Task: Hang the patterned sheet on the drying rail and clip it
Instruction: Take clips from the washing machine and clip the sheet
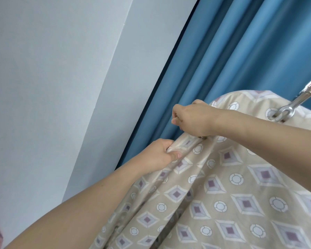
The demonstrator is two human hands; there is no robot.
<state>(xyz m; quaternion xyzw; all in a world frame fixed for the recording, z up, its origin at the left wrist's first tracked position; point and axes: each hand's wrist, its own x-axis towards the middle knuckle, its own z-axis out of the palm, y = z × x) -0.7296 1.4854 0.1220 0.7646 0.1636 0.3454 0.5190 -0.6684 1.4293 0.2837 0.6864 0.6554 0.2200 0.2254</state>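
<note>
Beige patterned sheet (232,186) with diamond and circle print hangs draped, its upper edge bunched. Left hand (160,155) is closed, pinching that edge. Right hand (192,117) is curled closed above the fold; its contents cannot be determined. Silver metal clip (298,103) grips the sheet beside the blue curtain (241,51).

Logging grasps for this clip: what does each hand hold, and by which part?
The left hand pinches the patterned sheet at its bunched left edge. The right hand is closed at the sheet's top fold; what it grips cannot be told.
</note>
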